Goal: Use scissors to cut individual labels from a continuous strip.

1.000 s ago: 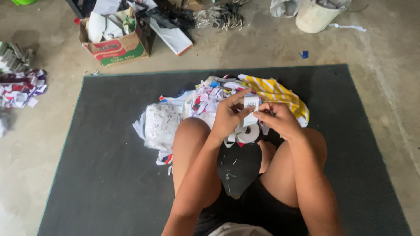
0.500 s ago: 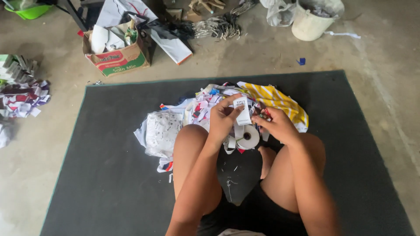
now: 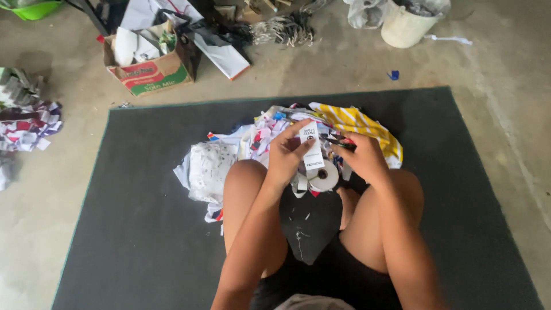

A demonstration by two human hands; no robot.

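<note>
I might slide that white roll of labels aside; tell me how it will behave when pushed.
The roll of labels is round with an open core, so it may well roll if nudged. Its loose strip, pinched by the left hand, looks thin and floppy and would probably trail or unwind. It seems light.

A dark grey mat (image 3: 143, 229) lies on the bare concrete floor (image 3: 321, 63) in even daylight. Beyond the mat's far edge stand a cardboard box (image 3: 152, 72) and a pale bucket (image 3: 404, 26).
</note>
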